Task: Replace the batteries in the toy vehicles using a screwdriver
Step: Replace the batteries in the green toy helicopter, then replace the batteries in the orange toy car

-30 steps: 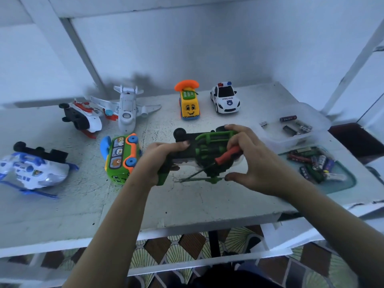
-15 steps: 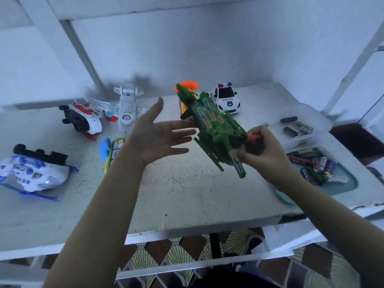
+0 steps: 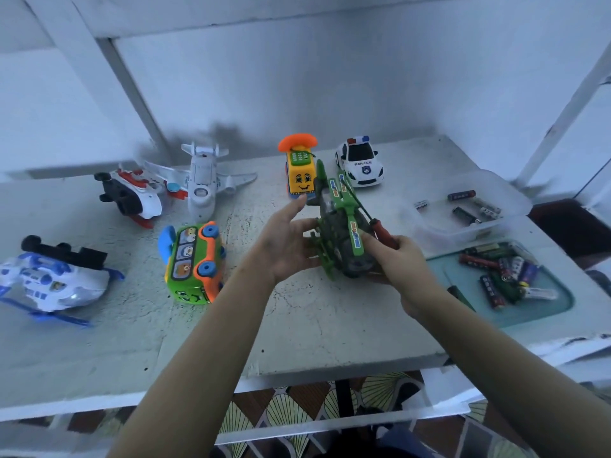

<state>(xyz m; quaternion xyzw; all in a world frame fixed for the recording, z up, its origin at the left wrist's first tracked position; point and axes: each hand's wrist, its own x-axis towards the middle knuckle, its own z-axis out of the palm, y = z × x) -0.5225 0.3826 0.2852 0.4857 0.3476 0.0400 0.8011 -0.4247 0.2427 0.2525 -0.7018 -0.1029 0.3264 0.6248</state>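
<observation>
right hand [image 3: 401, 266] gripping green toy helicopter [image 3: 340, 233] plus screwdriver [image 3: 381, 230], left hand [image 3: 284, 246] open flat against its side, batteries [image 3: 496, 276] further right

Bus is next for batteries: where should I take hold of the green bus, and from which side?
Probably from above, across the middle of the green bus, between its two blue wheels. It lies on its side, roof to the left and underside to the right, so thumb and fingers can close on those faces. The left hand is nearer.
</observation>
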